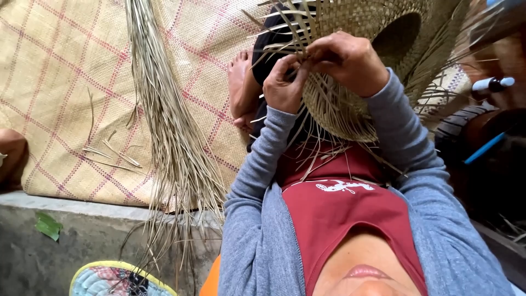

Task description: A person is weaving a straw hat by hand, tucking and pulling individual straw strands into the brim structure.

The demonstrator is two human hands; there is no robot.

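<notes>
The half-woven straw basket is sitting high in the view, held over the person's lap, its dark hollow opening facing the camera and holding nothing that shows; its rim is running off the top edge; loose pale strips are hanging from its lower edge down onto the red shirt.

The left hand is pressing against the basket's unfinished left edge, its grip closed on a few strips there, thumb and fingers pinched together; the right hand is lying just beside it, touching it, its grip curled tight around strips on the woven wall; both grey sleeves are rising to meet at the basket.

To the left, open room is lying over the checked woven mat, which is ending at a concrete step; a long bundle of dried strips is trailing down across the mat and over that edge; a few cut pieces are lying scattered near it; a green leaf is resting on the concrete; a bare foot is resting on the mat just left of the hands.

To the right, dark objects are crowding close, too unclear to tell.
</notes>
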